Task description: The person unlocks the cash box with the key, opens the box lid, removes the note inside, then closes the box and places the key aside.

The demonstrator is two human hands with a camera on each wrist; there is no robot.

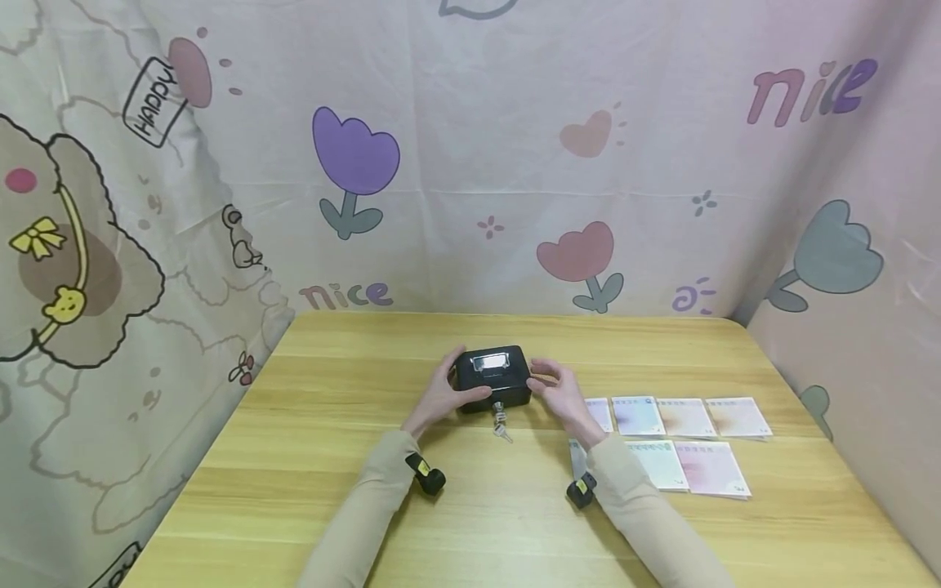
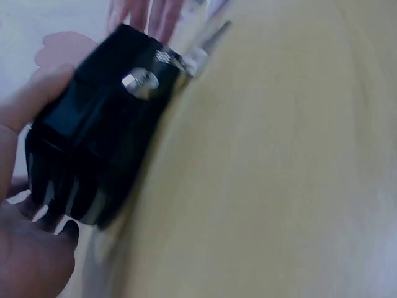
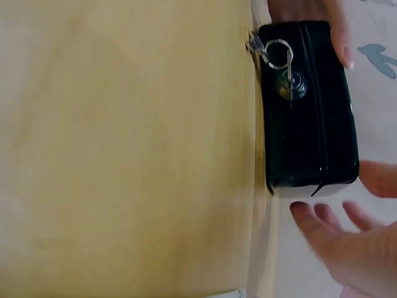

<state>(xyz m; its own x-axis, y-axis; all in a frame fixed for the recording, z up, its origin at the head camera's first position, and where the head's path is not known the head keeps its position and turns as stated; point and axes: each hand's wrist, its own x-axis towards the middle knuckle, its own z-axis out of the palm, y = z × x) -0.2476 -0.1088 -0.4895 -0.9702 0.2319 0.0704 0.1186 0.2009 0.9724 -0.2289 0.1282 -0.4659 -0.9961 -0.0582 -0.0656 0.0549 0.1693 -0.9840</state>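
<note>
A small black cash box with a metal handle on its lid rests on the table. A key stands in its round front lock, and a ring with more keys hangs from it. My left hand holds the box's left side, thumb along the front top edge and fingers around the left end. At the right end is my right hand. Its thumb lies at the top corner, while the loosely bent fingers are apart from the end wall. The lid is down; the inside is hidden.
On the wooden table, right of the box, lie two rows of printed paper notes, such as a pink one and a blue one. My right forearm covers part of them. A patterned cloth hangs behind the table.
</note>
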